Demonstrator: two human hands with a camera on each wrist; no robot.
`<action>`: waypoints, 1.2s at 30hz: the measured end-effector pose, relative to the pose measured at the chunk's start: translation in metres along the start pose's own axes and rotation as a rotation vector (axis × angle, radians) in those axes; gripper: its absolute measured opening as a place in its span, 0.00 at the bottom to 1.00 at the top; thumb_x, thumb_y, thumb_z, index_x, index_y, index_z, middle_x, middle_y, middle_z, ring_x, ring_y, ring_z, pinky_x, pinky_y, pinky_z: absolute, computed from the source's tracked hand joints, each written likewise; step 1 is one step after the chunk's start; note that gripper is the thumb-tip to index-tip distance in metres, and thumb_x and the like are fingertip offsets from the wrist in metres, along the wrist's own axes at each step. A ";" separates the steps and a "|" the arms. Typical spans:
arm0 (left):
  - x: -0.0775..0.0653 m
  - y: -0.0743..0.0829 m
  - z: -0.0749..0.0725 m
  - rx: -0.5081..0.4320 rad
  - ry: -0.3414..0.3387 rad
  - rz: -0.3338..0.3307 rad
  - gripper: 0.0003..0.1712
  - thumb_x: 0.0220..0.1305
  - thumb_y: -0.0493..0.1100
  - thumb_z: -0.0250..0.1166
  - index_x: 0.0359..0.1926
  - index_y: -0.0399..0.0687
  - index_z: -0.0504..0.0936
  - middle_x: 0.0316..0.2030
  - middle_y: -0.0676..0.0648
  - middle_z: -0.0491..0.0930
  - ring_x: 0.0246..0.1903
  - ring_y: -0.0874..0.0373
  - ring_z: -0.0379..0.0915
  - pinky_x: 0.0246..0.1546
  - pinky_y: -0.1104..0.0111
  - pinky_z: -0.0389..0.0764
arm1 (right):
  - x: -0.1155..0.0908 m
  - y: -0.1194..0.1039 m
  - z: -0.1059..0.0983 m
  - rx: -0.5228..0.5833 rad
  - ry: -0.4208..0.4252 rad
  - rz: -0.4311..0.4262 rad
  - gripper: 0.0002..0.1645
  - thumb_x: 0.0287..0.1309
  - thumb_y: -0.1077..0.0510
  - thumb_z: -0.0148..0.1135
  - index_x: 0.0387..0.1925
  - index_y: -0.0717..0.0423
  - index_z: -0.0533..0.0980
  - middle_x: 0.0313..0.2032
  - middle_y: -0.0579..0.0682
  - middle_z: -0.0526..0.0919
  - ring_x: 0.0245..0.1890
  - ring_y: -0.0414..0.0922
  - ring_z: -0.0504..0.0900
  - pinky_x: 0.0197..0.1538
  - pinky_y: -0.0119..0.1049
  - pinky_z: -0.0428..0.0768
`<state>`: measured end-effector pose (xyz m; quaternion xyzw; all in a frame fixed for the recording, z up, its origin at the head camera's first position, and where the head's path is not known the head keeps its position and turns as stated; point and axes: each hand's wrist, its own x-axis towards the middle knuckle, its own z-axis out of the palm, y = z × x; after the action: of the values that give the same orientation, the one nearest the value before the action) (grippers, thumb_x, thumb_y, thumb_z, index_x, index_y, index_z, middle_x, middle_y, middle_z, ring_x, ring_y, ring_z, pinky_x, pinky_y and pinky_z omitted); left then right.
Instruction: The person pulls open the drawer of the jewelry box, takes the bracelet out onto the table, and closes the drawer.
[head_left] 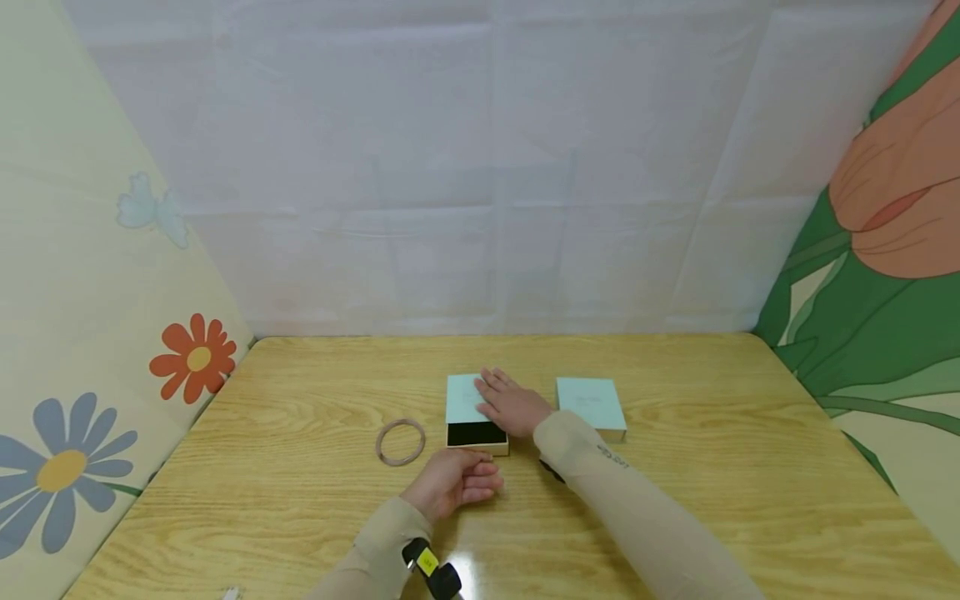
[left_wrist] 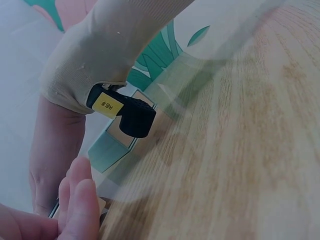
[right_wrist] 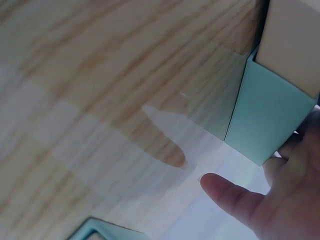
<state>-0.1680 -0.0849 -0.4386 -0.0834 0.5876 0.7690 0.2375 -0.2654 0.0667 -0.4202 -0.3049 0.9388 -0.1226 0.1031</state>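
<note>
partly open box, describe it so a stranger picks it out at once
On the wooden table, find the right hand near the middle. The partly open box lies under it, between the ring and the closed box. Both boxes have light blue tops, but only this one shows a dark inside.

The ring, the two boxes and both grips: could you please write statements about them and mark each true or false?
1. The ring lies left of the open box. True.
2. The left grip holds the ring. False: it is beside the open box.
3. The right grip touches the lid of the open box. True.
4. The lid covers that box fully. False: its dark inside shows.
5. The closed box is right of the open box. True.
</note>
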 end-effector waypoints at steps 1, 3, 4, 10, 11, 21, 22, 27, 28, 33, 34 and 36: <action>0.000 0.000 0.000 0.000 0.000 0.000 0.16 0.74 0.33 0.44 0.54 0.22 0.68 0.28 0.49 0.81 0.27 0.60 0.82 0.34 0.68 0.84 | 0.000 0.000 0.000 0.000 0.000 0.000 0.33 0.77 0.48 0.39 0.74 0.58 0.53 0.75 0.55 0.47 0.75 0.52 0.43 0.71 0.46 0.56; 0.000 0.000 0.000 0.001 -0.001 0.000 0.16 0.75 0.33 0.44 0.55 0.22 0.68 0.28 0.49 0.81 0.28 0.60 0.82 0.34 0.69 0.84 | -0.001 -0.001 -0.001 0.000 0.000 0.001 0.33 0.77 0.48 0.39 0.74 0.59 0.53 0.75 0.55 0.47 0.75 0.52 0.43 0.71 0.46 0.56; 0.000 0.000 0.000 0.001 0.000 -0.001 0.17 0.75 0.33 0.44 0.54 0.22 0.68 0.28 0.49 0.81 0.28 0.60 0.82 0.34 0.69 0.84 | -0.001 -0.001 -0.001 0.000 0.000 0.000 0.33 0.77 0.48 0.39 0.74 0.59 0.53 0.75 0.55 0.47 0.75 0.52 0.43 0.71 0.46 0.56; 0.000 0.001 0.001 0.006 0.008 -0.004 0.17 0.74 0.33 0.44 0.55 0.22 0.68 0.28 0.49 0.81 0.28 0.60 0.82 0.34 0.69 0.83 | -0.003 -0.003 -0.002 0.006 0.003 -0.002 0.32 0.77 0.48 0.39 0.74 0.59 0.53 0.75 0.56 0.48 0.75 0.53 0.44 0.70 0.47 0.58; 0.000 0.002 0.001 0.006 0.008 -0.003 0.17 0.74 0.33 0.44 0.55 0.22 0.68 0.28 0.49 0.81 0.28 0.60 0.82 0.34 0.69 0.83 | -0.003 -0.003 -0.002 0.006 0.002 -0.002 0.32 0.77 0.48 0.39 0.74 0.59 0.53 0.75 0.56 0.48 0.75 0.53 0.44 0.70 0.47 0.58; 0.003 0.002 0.001 0.001 0.010 0.002 0.16 0.74 0.33 0.44 0.54 0.22 0.68 0.28 0.50 0.80 0.28 0.60 0.82 0.33 0.71 0.83 | -0.002 -0.001 -0.001 0.012 0.002 0.000 0.33 0.77 0.48 0.39 0.74 0.59 0.53 0.75 0.55 0.48 0.75 0.52 0.44 0.71 0.47 0.56; 0.003 0.002 0.001 0.002 0.011 0.002 0.17 0.74 0.33 0.44 0.54 0.22 0.68 0.28 0.50 0.80 0.28 0.60 0.82 0.33 0.71 0.83 | -0.002 -0.001 0.000 0.012 0.005 -0.002 0.32 0.77 0.48 0.39 0.74 0.59 0.53 0.75 0.56 0.48 0.75 0.52 0.44 0.71 0.47 0.56; 0.003 0.002 0.001 0.007 0.016 0.009 0.17 0.75 0.33 0.43 0.54 0.20 0.68 0.28 0.49 0.80 0.29 0.60 0.82 0.34 0.70 0.83 | -0.001 0.000 0.001 0.010 0.005 -0.005 0.33 0.77 0.48 0.39 0.74 0.59 0.53 0.75 0.56 0.48 0.75 0.52 0.44 0.71 0.46 0.55; 0.004 0.002 0.001 0.006 0.016 0.010 0.18 0.75 0.33 0.43 0.54 0.20 0.68 0.28 0.49 0.80 0.29 0.60 0.82 0.34 0.70 0.83 | -0.001 0.000 0.001 0.012 0.008 -0.007 0.33 0.77 0.48 0.39 0.74 0.59 0.54 0.75 0.56 0.49 0.75 0.52 0.44 0.71 0.46 0.55; 0.004 0.002 0.001 0.001 0.018 0.020 0.18 0.74 0.32 0.43 0.55 0.19 0.68 0.27 0.49 0.80 0.29 0.60 0.81 0.35 0.70 0.83 | -0.001 0.000 0.001 0.007 0.012 -0.012 0.32 0.77 0.49 0.39 0.74 0.60 0.53 0.75 0.56 0.48 0.75 0.53 0.44 0.71 0.46 0.55; 0.005 0.002 0.001 -0.001 0.019 0.021 0.18 0.74 0.32 0.43 0.55 0.19 0.68 0.27 0.49 0.80 0.29 0.60 0.81 0.35 0.70 0.83 | -0.001 0.000 0.001 0.004 0.010 -0.012 0.32 0.77 0.48 0.39 0.74 0.60 0.53 0.75 0.56 0.48 0.75 0.52 0.44 0.72 0.46 0.55; 0.005 0.003 0.000 -0.004 0.018 0.022 0.18 0.74 0.32 0.43 0.55 0.19 0.68 0.28 0.49 0.80 0.29 0.60 0.81 0.35 0.70 0.83 | -0.001 0.000 0.001 0.000 0.006 -0.010 0.33 0.77 0.48 0.39 0.74 0.59 0.53 0.75 0.55 0.48 0.75 0.52 0.43 0.72 0.45 0.54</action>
<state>-0.1736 -0.0836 -0.4384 -0.0845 0.5890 0.7720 0.2234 -0.2644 0.0672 -0.4208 -0.3092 0.9376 -0.1240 0.0996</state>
